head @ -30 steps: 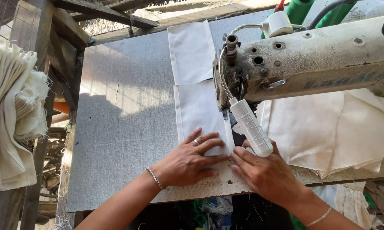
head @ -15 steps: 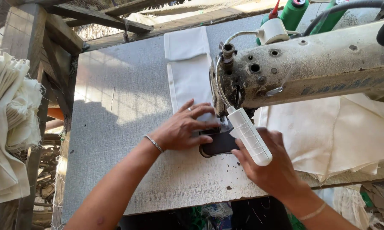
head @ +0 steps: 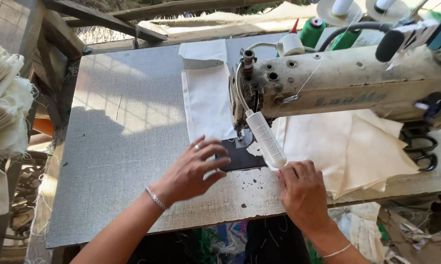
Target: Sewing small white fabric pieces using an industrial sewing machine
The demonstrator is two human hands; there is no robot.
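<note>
White cloth (head: 208, 105) lies on the grey table (head: 108, 161), and since a second ago it has run well back past the needle: where it covered the spot under both hands, a dark plate (head: 240, 157) of the sewing machine (head: 338, 83) now shows bare. The left hand (head: 191, 171) has moved with it, from lying flat on the fabric to hovering at the plate's near edge, fingers spread apart and lightly curled, the fingertips seemingly just touching the plate, though the angle makes contact hard to judge. The right hand (head: 303, 193) stays low by the table's front edge, fingers loosely together, resting against the pile of cream fabric (head: 357, 151) to the right; it clamps nothing. The white lamp tube (head: 265, 139) hangs between the hands, just above the right knuckles.
</note>
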